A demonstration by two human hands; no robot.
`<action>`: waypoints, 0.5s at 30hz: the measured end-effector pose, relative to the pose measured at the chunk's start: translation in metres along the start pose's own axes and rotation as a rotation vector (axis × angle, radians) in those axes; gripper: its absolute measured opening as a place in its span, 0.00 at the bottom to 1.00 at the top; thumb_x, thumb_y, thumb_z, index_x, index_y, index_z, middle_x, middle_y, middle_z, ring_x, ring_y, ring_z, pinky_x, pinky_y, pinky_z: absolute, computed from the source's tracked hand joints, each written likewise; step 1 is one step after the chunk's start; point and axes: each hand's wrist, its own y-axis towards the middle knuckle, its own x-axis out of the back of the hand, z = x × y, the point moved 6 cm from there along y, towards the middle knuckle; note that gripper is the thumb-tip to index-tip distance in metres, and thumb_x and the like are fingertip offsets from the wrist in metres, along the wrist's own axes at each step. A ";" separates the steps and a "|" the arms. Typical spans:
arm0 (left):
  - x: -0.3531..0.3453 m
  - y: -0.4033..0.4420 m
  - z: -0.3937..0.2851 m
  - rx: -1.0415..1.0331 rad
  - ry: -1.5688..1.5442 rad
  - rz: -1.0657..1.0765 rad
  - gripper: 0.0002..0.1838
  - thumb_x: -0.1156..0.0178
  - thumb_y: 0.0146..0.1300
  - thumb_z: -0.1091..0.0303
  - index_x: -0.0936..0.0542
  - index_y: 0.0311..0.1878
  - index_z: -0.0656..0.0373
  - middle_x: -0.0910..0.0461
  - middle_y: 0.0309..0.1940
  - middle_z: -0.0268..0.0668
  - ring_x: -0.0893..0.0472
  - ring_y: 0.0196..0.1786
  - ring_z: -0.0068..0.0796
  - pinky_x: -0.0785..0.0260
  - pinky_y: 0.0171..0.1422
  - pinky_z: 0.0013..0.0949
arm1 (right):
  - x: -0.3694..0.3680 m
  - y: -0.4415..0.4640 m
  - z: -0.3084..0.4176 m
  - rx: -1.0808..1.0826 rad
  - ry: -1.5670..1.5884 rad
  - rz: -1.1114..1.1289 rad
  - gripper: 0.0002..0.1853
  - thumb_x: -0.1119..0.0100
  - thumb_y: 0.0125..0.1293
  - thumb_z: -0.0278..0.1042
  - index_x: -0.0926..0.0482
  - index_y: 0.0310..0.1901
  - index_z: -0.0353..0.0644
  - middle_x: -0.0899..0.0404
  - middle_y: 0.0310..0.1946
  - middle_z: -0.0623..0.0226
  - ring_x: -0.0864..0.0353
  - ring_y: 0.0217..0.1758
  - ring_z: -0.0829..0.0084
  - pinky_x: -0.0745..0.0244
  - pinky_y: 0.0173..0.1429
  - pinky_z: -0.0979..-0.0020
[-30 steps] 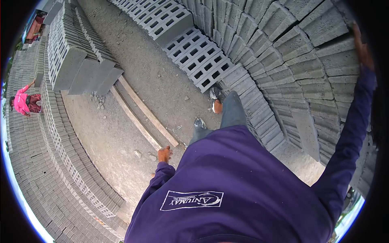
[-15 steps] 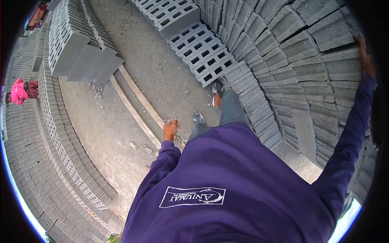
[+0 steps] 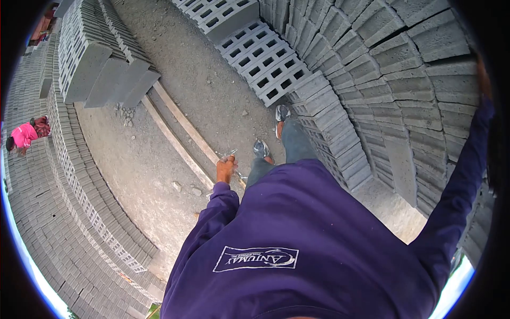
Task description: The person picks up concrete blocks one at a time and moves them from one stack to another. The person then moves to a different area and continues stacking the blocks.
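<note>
My left hand [image 3: 227,169] is closed in front of my waist, over the dirt ground, on a thin, clear, shiny piece of plastic [image 3: 240,176]. Bits of it stick out on either side of the fist; its exact kind is unclear. My right arm stretches out to the far right, along a tall stack of grey concrete blocks [image 3: 396,87]. At the dark edge of the view, my right hand [image 3: 484,80] is beside the upper blocks of that stack, apparently resting against them. Its fingers are lost in shadow.
Hollow blocks [image 3: 260,59] stand in a lower row ahead of my feet. Two wooden planks [image 3: 183,127] lie on the ground, leading to another block stack [image 3: 90,58]. Long block rows [image 3: 69,186] fill the left, where a person in pink [image 3: 24,135] bends over. Small rubble [image 3: 186,187] lies nearby.
My view has shifted slightly, and my feet show a little differently beside the hollow blocks. The person in pink now bends lower. Both my hands stay in nearly the same place.
</note>
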 end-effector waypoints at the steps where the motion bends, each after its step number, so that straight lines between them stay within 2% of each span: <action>1: -0.004 0.002 -0.001 -0.015 0.030 0.017 0.20 0.43 0.65 0.53 0.22 0.49 0.62 0.16 0.38 0.39 0.18 0.35 0.29 0.31 0.35 0.32 | 0.067 -0.005 -0.024 0.088 0.603 -0.351 0.24 0.45 0.58 0.58 0.22 0.53 0.56 0.35 0.55 0.56 0.37 0.63 0.48 0.40 0.57 0.42; 2: -0.010 0.004 -0.002 -0.032 0.057 0.036 0.20 0.43 0.65 0.54 0.22 0.49 0.62 0.16 0.38 0.38 0.19 0.35 0.28 0.32 0.34 0.30 | 0.107 -0.015 -0.049 0.173 1.207 -0.703 0.24 0.45 0.58 0.59 0.22 0.53 0.56 0.35 0.55 0.56 0.37 0.63 0.48 0.40 0.57 0.42; 4: -0.017 0.003 -0.006 -0.038 0.039 0.037 0.19 0.43 0.65 0.54 0.22 0.48 0.62 0.16 0.37 0.38 0.19 0.34 0.26 0.32 0.33 0.28 | 0.052 0.009 -0.012 0.144 1.164 -0.775 0.25 0.45 0.58 0.59 0.23 0.53 0.56 0.35 0.55 0.56 0.37 0.63 0.49 0.41 0.58 0.42; 5: -0.020 0.005 -0.004 -0.035 0.045 0.040 0.20 0.43 0.65 0.54 0.22 0.48 0.62 0.16 0.37 0.38 0.19 0.34 0.26 0.32 0.34 0.29 | -0.013 0.046 0.031 -0.011 0.774 -0.244 0.25 0.45 0.58 0.59 0.23 0.53 0.55 0.35 0.55 0.55 0.36 0.63 0.49 0.41 0.59 0.42; 6: -0.022 0.007 -0.002 -0.033 0.056 0.046 0.20 0.43 0.65 0.54 0.22 0.48 0.62 0.16 0.37 0.38 0.19 0.34 0.26 0.32 0.34 0.29 | -0.065 0.053 0.044 -0.155 0.344 0.267 0.25 0.45 0.58 0.58 0.23 0.53 0.55 0.35 0.55 0.55 0.36 0.62 0.48 0.42 0.59 0.41; 7: -0.024 0.010 -0.004 -0.037 0.065 0.056 0.20 0.43 0.65 0.54 0.22 0.48 0.62 0.16 0.37 0.38 0.19 0.34 0.26 0.32 0.34 0.29 | -0.044 0.039 0.025 -0.157 0.331 0.270 0.25 0.45 0.58 0.58 0.23 0.53 0.55 0.35 0.55 0.55 0.36 0.62 0.48 0.42 0.59 0.41; 8: -0.028 0.011 -0.002 -0.018 0.098 0.074 0.20 0.43 0.65 0.54 0.22 0.49 0.62 0.16 0.37 0.38 0.19 0.34 0.26 0.32 0.34 0.30 | 0.040 0.017 -0.009 -0.005 0.719 -0.265 0.25 0.44 0.57 0.58 0.23 0.53 0.55 0.36 0.55 0.54 0.37 0.62 0.48 0.42 0.60 0.41; 9: -0.034 0.012 -0.001 0.003 0.131 0.094 0.21 0.42 0.64 0.54 0.22 0.49 0.62 0.16 0.37 0.38 0.19 0.34 0.25 0.31 0.35 0.31 | 0.092 -0.012 -0.038 0.168 1.080 -0.814 0.26 0.43 0.56 0.57 0.23 0.54 0.54 0.36 0.56 0.54 0.37 0.63 0.48 0.43 0.60 0.40; 10: -0.038 0.013 -0.004 0.003 0.142 0.110 0.21 0.42 0.64 0.54 0.22 0.49 0.62 0.16 0.37 0.38 0.19 0.34 0.25 0.31 0.35 0.31 | 0.085 -0.005 -0.035 0.181 1.065 -0.807 0.26 0.43 0.56 0.57 0.23 0.54 0.54 0.36 0.56 0.54 0.37 0.63 0.48 0.43 0.60 0.40; 12: -0.039 0.011 -0.006 -0.004 0.098 0.130 0.21 0.42 0.64 0.54 0.22 0.50 0.63 0.16 0.37 0.38 0.19 0.35 0.26 0.31 0.35 0.32 | -0.008 0.038 0.032 0.187 0.276 0.529 0.27 0.42 0.54 0.57 0.24 0.54 0.54 0.38 0.57 0.53 0.39 0.64 0.47 0.44 0.61 0.40; 13: -0.040 0.009 -0.011 -0.006 0.119 0.124 0.21 0.42 0.64 0.53 0.22 0.50 0.62 0.16 0.37 0.37 0.19 0.35 0.26 0.31 0.35 0.32 | -0.100 0.048 0.058 -0.225 -0.190 0.334 0.28 0.40 0.53 0.54 0.25 0.55 0.53 0.39 0.57 0.53 0.40 0.65 0.46 0.44 0.61 0.40; 15: -0.041 0.008 -0.013 -0.017 0.138 0.137 0.22 0.42 0.64 0.53 0.22 0.50 0.62 0.16 0.37 0.37 0.19 0.35 0.27 0.31 0.35 0.32 | -0.104 0.053 0.062 -0.209 -0.210 0.410 0.28 0.39 0.52 0.53 0.26 0.55 0.53 0.39 0.57 0.53 0.41 0.64 0.46 0.44 0.61 0.40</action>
